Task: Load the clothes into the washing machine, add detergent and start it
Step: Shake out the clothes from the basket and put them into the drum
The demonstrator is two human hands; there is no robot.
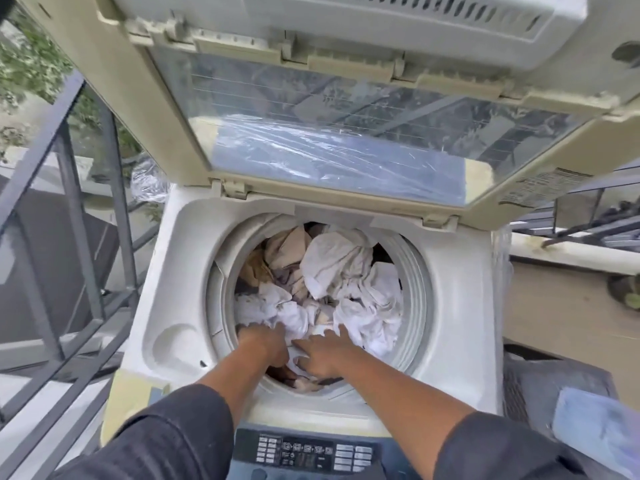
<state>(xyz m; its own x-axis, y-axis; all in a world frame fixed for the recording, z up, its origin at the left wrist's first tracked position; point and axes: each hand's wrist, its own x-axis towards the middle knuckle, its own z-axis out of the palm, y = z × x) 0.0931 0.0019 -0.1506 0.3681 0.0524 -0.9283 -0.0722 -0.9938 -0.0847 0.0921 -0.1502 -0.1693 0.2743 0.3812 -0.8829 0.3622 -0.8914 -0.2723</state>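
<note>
Drum (414, 289) of the washing machine (460, 306) is your landmark. Clothes (332, 268), mostly white with some beige, are piled inside it, nearly up to the rim. Your left hand (265, 344) is at the drum's near-left edge, fingers buried in white cloth; looks like a grip, but I can't tell for sure. Your right hand (323, 355) is at the near side, fingers spread and pressing down on the fabric. Lid (346, 147) stands open behind the drum. Control panel (311, 453) sits on the near side of it.
</note>
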